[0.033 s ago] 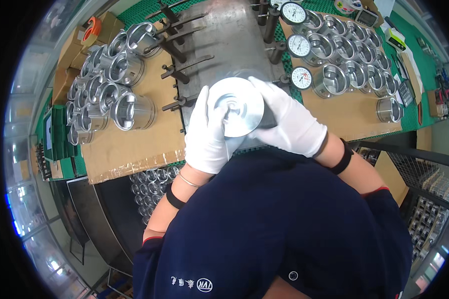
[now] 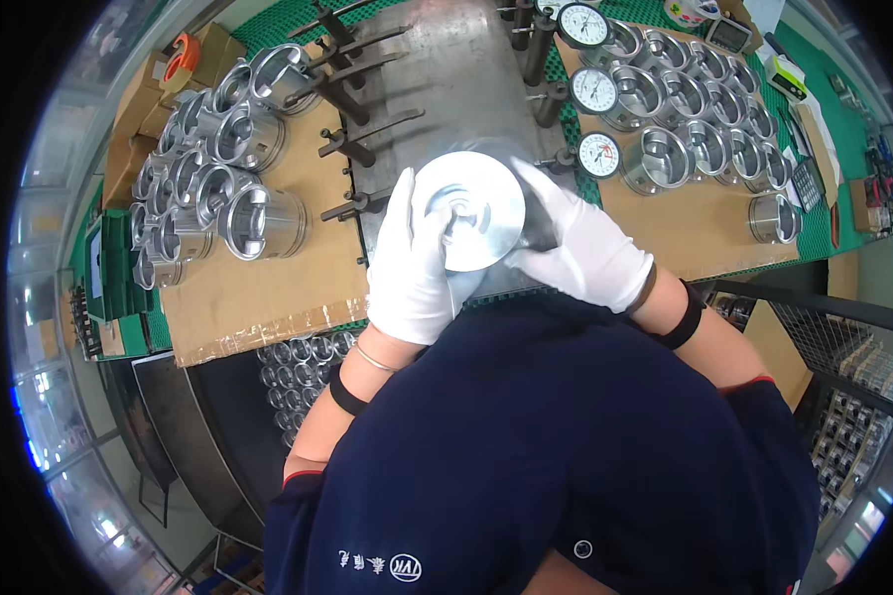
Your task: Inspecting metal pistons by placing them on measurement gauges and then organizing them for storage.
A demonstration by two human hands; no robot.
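A shiny metal piston (image 2: 496,220) is held up over the steel plate, its round crown with a swirled recess facing me. My left hand (image 2: 409,283), in a white glove, grips its left side, with the thumb laid across the recess and the fingers along the rim. My right hand (image 2: 595,260), gloved too, is at the piston's right side. Its fingers and thumb are spread in a C shape around the side, slightly blurred. Whether a fingertip still touches the piston I cannot tell.
The steel plate (image 2: 446,74) carries dark clamp posts (image 2: 352,149) on its left and dial gauges (image 2: 597,155) on its right. Several pistons stand on cardboard at left (image 2: 264,223) and right (image 2: 659,161). A lone piston (image 2: 772,218) sits near the right edge.
My right hand has moved slightly right, its fingers spreading away from the piston. The left hand and the piston stay almost in place.
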